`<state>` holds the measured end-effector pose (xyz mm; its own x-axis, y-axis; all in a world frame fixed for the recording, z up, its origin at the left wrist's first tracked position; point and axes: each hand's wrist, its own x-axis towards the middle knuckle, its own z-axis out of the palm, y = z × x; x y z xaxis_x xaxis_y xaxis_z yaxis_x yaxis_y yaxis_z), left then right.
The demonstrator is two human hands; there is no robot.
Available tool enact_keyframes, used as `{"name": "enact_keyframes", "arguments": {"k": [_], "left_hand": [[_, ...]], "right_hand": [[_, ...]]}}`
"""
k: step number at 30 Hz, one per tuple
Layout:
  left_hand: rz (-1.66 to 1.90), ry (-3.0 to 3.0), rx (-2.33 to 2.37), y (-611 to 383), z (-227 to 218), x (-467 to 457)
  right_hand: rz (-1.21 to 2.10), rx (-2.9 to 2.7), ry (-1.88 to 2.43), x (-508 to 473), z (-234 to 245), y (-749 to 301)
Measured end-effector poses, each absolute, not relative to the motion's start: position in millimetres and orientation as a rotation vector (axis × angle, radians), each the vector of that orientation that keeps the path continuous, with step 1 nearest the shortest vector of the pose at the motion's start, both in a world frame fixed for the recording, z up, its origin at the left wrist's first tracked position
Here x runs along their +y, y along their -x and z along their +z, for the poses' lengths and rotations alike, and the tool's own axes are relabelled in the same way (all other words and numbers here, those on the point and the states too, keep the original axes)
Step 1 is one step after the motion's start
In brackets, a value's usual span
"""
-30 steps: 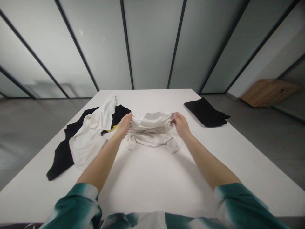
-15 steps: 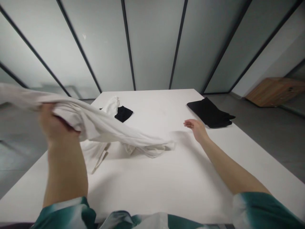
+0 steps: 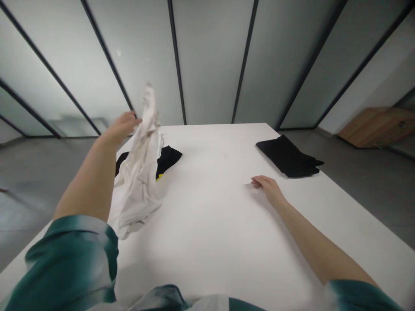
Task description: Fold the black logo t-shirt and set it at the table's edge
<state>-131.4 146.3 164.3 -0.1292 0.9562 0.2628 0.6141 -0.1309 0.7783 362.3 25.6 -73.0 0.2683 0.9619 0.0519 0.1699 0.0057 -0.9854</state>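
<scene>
A crumpled white garment (image 3: pixel 139 172) is held up at the left side of the table by my left hand (image 3: pixel 125 123). My fingers are closed at its upper part, partly hidden and blurred. The top end of the cloth sticks up in the air, and its lower end hangs down to the table. Behind it lies a black garment (image 3: pixel 169 159) with a small yellow patch at its edge, mostly covered by the white cloth. My right hand (image 3: pixel 267 190) hovers low over the table on the right, loosely curved with nothing visible in it.
A folded black garment (image 3: pixel 287 157) lies near the right edge of the white table (image 3: pixel 207 242). Beyond the table stands a frosted glass partition (image 3: pixel 210 60) with dark frames. A wooden cabinet (image 3: pixel 378 127) is on the floor at the far right.
My left hand has swung forward and to the right with the white garment, which has moved off the table's middle and now hangs upright. My right hand has dropped slightly.
</scene>
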Motion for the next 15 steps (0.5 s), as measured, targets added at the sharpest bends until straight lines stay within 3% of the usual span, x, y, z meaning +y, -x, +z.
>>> {"name": "enact_keyframes", "arguments": {"k": [3,6,11,15], "left_hand": [[0.452,-2.001,2.109,121.4,105.3,133.5],[-0.007,-2.12,2.14,116.9,56.1,106.1],[-0.165,-2.162,2.226,110.0,1.1,56.2],[-0.112,-2.209,2.174,111.2,-15.8,52.2]], "right_hand": [[0.888,-1.153,1.43,24.6,-73.3,-362.0],[0.875,-1.177,1.441,24.0,-72.3,-360.4],[0.867,-1.199,1.45,23.0,-70.9,-358.5],[0.863,-1.232,1.47,22.8,-70.3,-357.5]]}}
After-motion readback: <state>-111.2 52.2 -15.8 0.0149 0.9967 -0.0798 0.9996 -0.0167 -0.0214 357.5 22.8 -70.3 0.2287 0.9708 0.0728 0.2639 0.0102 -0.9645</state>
